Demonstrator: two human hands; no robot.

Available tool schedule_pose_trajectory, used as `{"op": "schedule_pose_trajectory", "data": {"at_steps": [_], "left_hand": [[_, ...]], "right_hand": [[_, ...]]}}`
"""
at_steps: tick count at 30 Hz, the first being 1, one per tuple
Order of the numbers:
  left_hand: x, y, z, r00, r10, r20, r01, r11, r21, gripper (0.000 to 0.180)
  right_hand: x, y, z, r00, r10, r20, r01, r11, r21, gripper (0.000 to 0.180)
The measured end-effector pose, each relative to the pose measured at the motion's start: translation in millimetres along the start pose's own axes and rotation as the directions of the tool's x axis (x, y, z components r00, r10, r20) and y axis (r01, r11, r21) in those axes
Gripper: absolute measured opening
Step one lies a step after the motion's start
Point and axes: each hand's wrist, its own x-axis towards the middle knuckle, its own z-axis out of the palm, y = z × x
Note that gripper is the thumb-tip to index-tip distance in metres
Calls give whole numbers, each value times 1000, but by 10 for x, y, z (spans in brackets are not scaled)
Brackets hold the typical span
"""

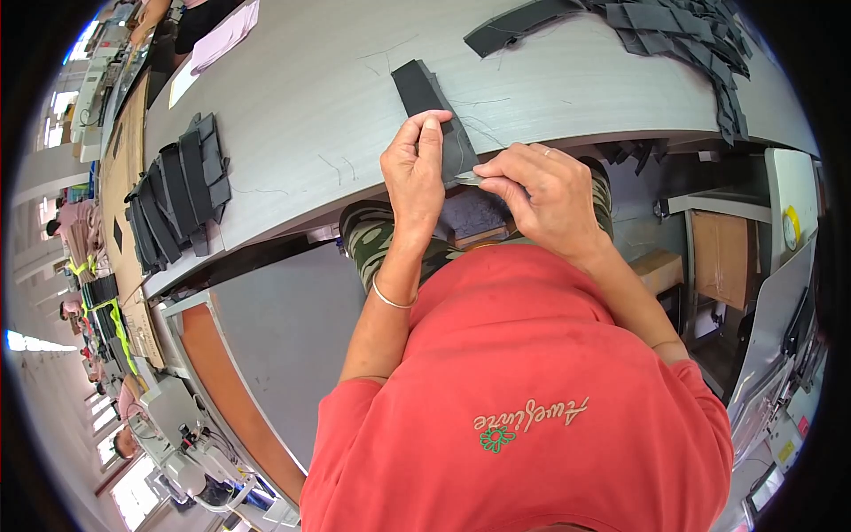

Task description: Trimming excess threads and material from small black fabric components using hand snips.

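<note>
A dark grey fabric strip (pixel 456 146) lies across the table's front edge, its near end sticking out past it. My left hand (pixel 414 168) pinches the strip along its left side, thumb and forefinger pressed together on top. At the strip's near right corner, my right hand (pixel 542 191) grips small thread snips (pixel 467 178). Only their silvery pointed blades show; the fingers cover the rest. A few loose threads trail over the fabric and the tabletop beside it.
On the pale table (pixel 301 106), a row of dark strips (pixel 182 191) lies at left and a larger heap (pixel 678 40) at far right. Pink sheets (pixel 226 37) rest at the far left. A cabinet (pixel 722 257) stands at right. Other people are in the left background.
</note>
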Motion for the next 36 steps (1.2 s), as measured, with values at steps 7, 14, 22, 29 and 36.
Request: {"op": "schedule_pose_trajectory", "data": {"at_steps": [7, 14, 22, 29, 36], "left_hand": [[1, -7, 0, 999, 46, -2, -46, 997, 61, 24], [-6, 33, 0, 999, 43, 7, -43, 995, 88, 24], [18, 30, -105, 998, 6, 57, -8, 999, 34, 23], [23, 46, -113, 996, -5, 87, 7, 1000, -18, 23], [0, 96, -121, 990, -82, 116, 88, 995, -41, 21]], "right_hand": [[3, 32, 70, 999, -41, -32, 41, 999, -15, 7], [40, 69, 52, 998, -64, -17, 64, 998, 11, 6], [107, 187, -144, 998, 17, 66, -28, 985, 172, 11], [122, 228, -160, 987, -10, 161, -14, 989, 148, 12], [127, 224, -163, 987, -20, 159, -6, 987, 160, 11]]}}
